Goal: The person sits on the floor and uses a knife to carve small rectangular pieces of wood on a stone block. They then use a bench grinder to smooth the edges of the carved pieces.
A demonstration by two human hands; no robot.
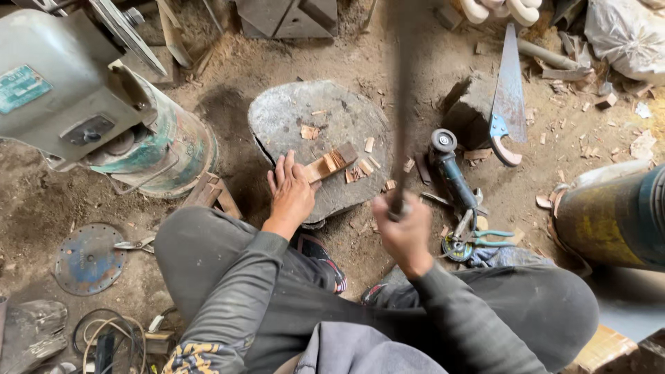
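While the flat stone slab (305,118) bore the work, the small wooden block (331,163) lay near its right edge, long axis slanting up-right. Left hand (291,194), fingers spread, pinned its near end; right hand (405,232) was fisted round a blurred long tool (400,104), raised just right of the block.

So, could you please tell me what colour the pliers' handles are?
Teal green, clearest in the head view: pliers.
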